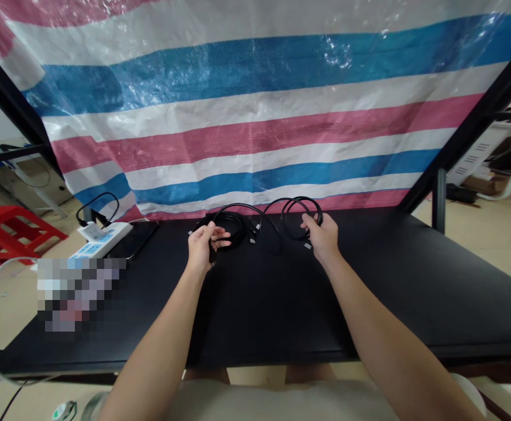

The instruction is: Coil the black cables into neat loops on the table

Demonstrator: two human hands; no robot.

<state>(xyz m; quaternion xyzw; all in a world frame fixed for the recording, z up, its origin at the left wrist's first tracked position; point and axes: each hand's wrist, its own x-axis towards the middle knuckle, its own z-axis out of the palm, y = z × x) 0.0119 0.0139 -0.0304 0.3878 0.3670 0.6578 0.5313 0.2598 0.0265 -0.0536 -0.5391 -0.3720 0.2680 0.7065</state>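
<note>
Black cable coils (235, 227), held by left hand (205, 247), right hand (322, 237)

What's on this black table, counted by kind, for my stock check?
Coiled black cable bundles: 2
Power strip: 1
Black phone: 1
Total: 4, not counting one pixelated patch that cannot be made out.

Matt plastic-sheathed cables (237, 227) with metal connector tips (307, 246), smooth matt tabletop (264, 307), glossy woven plastic tarpaulin (255, 111)
</note>
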